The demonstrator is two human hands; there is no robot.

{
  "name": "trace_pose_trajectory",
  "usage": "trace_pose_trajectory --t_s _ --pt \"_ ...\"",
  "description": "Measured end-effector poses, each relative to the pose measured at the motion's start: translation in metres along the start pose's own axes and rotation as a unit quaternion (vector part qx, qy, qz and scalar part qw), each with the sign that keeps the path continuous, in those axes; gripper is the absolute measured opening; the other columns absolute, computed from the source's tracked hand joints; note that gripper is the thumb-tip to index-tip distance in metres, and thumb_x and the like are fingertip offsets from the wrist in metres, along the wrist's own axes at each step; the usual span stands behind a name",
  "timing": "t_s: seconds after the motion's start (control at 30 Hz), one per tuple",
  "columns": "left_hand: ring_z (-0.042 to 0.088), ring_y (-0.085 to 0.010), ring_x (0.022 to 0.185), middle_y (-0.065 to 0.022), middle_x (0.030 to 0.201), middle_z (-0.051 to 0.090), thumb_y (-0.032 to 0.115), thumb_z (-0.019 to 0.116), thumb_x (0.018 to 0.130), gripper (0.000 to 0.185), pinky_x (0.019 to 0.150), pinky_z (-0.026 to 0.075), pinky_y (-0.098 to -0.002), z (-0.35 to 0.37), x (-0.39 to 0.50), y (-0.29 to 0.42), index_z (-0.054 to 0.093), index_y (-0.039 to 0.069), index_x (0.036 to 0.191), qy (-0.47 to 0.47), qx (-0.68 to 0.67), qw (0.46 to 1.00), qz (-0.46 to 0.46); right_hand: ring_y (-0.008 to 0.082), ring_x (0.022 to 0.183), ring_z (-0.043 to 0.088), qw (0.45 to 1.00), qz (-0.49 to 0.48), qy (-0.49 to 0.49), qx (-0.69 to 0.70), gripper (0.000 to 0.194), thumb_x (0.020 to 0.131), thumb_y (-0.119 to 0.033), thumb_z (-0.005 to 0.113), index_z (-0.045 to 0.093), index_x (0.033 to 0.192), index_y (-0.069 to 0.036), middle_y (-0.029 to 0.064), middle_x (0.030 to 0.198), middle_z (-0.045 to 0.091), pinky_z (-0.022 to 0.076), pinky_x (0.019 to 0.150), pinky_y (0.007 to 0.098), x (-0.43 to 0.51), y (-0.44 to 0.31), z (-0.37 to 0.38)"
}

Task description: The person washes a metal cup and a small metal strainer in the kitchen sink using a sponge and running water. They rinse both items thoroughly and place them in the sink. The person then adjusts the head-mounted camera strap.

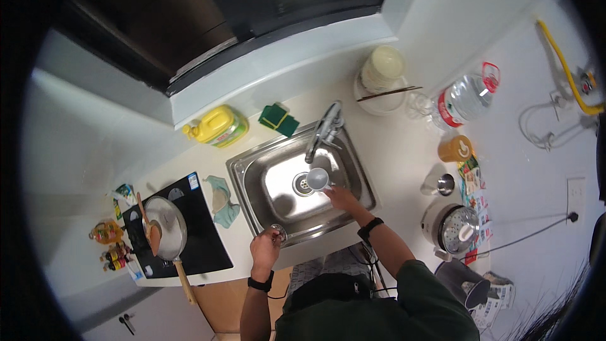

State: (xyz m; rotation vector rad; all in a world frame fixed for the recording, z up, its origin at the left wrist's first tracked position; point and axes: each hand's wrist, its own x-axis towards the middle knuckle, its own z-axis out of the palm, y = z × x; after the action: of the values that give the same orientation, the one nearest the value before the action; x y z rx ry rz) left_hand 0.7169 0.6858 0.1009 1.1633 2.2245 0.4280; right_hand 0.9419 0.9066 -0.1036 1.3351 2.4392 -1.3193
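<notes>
My right hand [340, 197] holds a white cup [317, 179] by its handle, over the basin of a stainless steel sink [265, 194]. The cup is under the spout of the metal faucet [325, 125], close to the drain [302, 183]. At the sink's front left corner, my left hand [266, 246] grips a small round metal object [279, 233], perhaps a steel wool scrubber or a strainer; my fingers partly cover it. A teal cloth [223, 201] lies on the counter left of the sink. Green scouring pads [279, 120] lie behind the sink.
Left are a yellow jug [218, 125] and a pan [170, 227] with a wooden spatula on a black cooktop [203, 241]. Stacked bowls [386, 66] with chopsticks stand back right. Along the right are a large water bottle [461, 102], a metal cup [445, 184] and an electric cooker [438, 227].
</notes>
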Motion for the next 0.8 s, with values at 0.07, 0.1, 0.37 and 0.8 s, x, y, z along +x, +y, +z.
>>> trace_pose_trajectory --t_s 0.07,0.1,0.37,0.8 --pt "0.073 -0.0314 0.081 -0.0109 0.088 0.075 0.013 0.076 0.084 0.014 0.073 0.057 -0.0418 0.000 -0.002 -0.003 0.072 0.009 0.097 0.011 0.010 1.000 0.003 0.0442 0.104 0.066 0.984 -0.086 -0.049 -0.150 0.052 0.109 -0.042 0.043 0.065 0.126 0.002 0.0284 0.120 0.066 0.0540 0.085 0.0509 0.019 0.010 0.011" --pt "0.073 -0.0316 0.081 -0.0110 0.089 0.074 0.013 0.076 0.084 0.014 0.073 0.057 -0.0419 0.001 -0.003 -0.005 0.072 0.009 0.097 0.015 0.014 1.000 0.006 0.0451 0.109 0.065 0.995 -0.036 -0.045 -0.081 0.052 0.108 -0.043 0.043 0.063 0.129 0.001 0.0273 0.124 0.065 0.0521 0.090 0.0522 0.029 0.010 0.015" --pt "0.071 -0.0327 0.080 -0.0113 0.089 0.073 0.013 0.074 0.085 0.013 0.071 0.056 -0.0440 0.005 -0.008 -0.014 0.070 0.009 0.096 0.017 0.008 1.000 -0.020 0.0474 0.120 0.059 0.985 0.072 -0.008 0.154 0.055 0.107 -0.045 0.046 0.062 0.128 0.003 0.0294 0.125 0.065 0.0472 0.101 0.0513 0.082 0.039 0.047" --pt "0.071 -0.0344 0.078 -0.0133 0.088 0.073 0.013 0.076 0.085 0.013 0.068 0.056 -0.0442 0.015 0.049 -0.005 0.072 0.008 0.097 0.023 0.005 0.998 0.056 0.0455 0.130 0.054 0.958 0.223 0.032 0.177 0.067 0.102 -0.047 0.051 0.043 0.150 -0.001 0.0275 0.139 0.059 0.0426 0.108 0.0514 0.062 0.036 0.009"
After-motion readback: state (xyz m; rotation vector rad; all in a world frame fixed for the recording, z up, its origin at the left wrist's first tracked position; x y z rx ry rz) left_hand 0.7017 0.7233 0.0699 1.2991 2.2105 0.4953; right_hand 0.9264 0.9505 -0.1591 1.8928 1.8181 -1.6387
